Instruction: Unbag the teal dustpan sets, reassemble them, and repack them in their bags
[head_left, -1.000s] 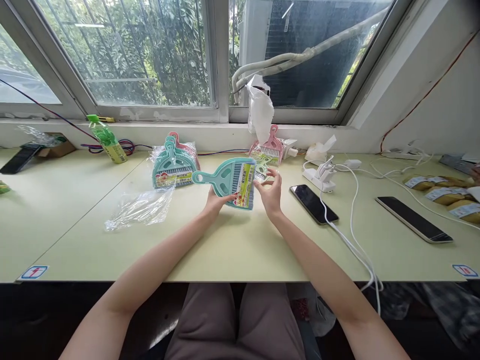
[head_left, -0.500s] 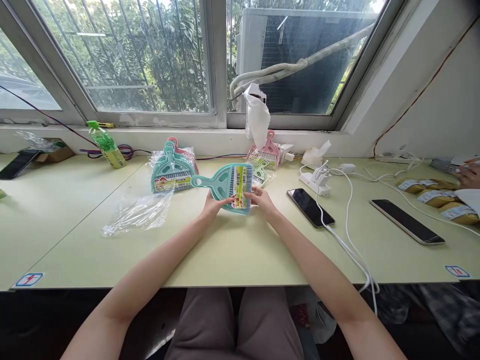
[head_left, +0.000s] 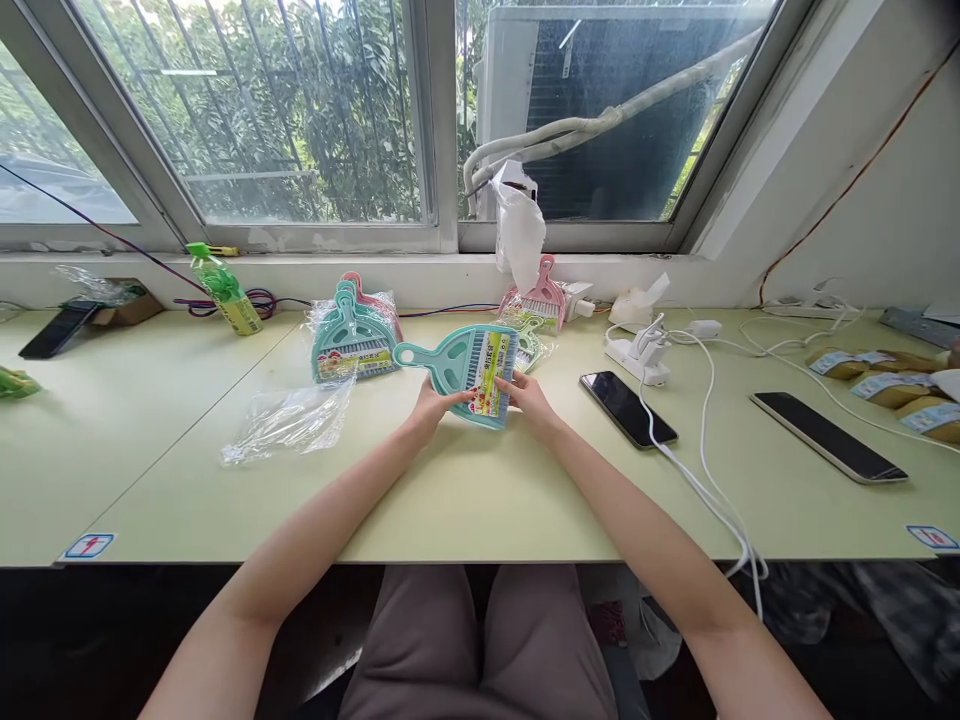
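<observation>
A turquoise dustpan and brush set [head_left: 448,366] with a yellow label is held between my two hands above the table, its handle pointing left. My left hand [head_left: 433,408] grips its lower edge, thumb over the front. On the bristle side, my right hand [head_left: 531,396] clasps the right edge. Just behind to the left stand wrapped dustpan sets [head_left: 352,335], turquoise in front and pink behind. A crumpled clear plastic bag [head_left: 289,425] lies left of my left hand. More wrapped sets, a pink dustpan [head_left: 541,300] among them, rest by the window wall.
A black phone [head_left: 628,408] and a white power strip [head_left: 637,358] with trailing cables lie to the right. Farther right are another phone [head_left: 829,437] and several yellow-brown packages [head_left: 892,388]. At the left, a green bottle [head_left: 225,290] leans near a small cardboard box [head_left: 129,305].
The dustpan set has tilted slightly in my hands, still held by both. The whole view has shifted a little, so the table contents appear farther right.
</observation>
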